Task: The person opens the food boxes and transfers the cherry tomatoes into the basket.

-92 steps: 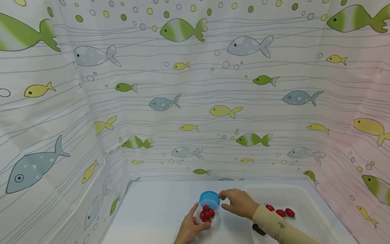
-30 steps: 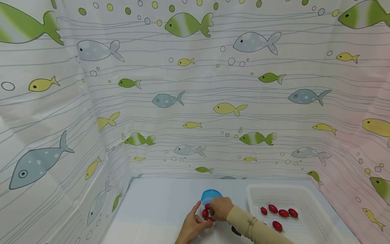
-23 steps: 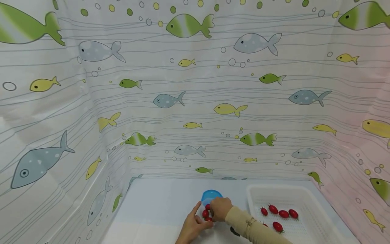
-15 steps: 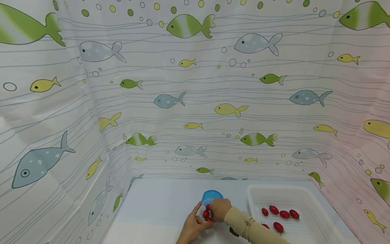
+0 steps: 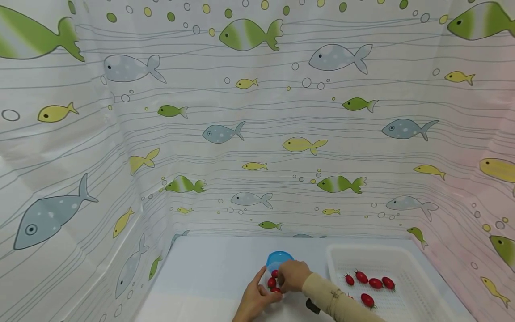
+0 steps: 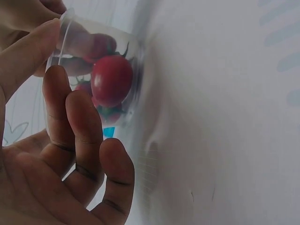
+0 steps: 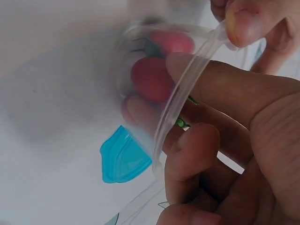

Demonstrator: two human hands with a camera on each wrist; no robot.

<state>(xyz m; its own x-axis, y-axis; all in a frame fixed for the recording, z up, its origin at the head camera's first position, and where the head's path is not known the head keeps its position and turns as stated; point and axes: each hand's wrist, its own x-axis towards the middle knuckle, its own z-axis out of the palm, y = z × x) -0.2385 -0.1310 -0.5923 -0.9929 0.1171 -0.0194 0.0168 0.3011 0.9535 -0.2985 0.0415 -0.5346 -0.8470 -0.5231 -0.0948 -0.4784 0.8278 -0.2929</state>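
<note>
My left hand grips a small clear plastic cup at its rim, with fingers and thumb on either side. Several red cherry tomatoes with green stems lie inside it. My right hand reaches in over the rim from the right. In the right wrist view its thumb and a finger are down inside the cup, pinching a cherry tomato. In the head view the right hand hides part of the cup and its contents. Just behind the cup lies a blue lid.
A white perforated plastic basket stands on the right of the white table, with several cherry tomatoes in it. The right sleeve crosses its near left side. A fish-patterned curtain encloses the table at the back and sides.
About three seconds ago the right hand was beside the cup with its fingers apart; since then its fingers have gone inside. Over the last second both hands have stayed nearly still.
</note>
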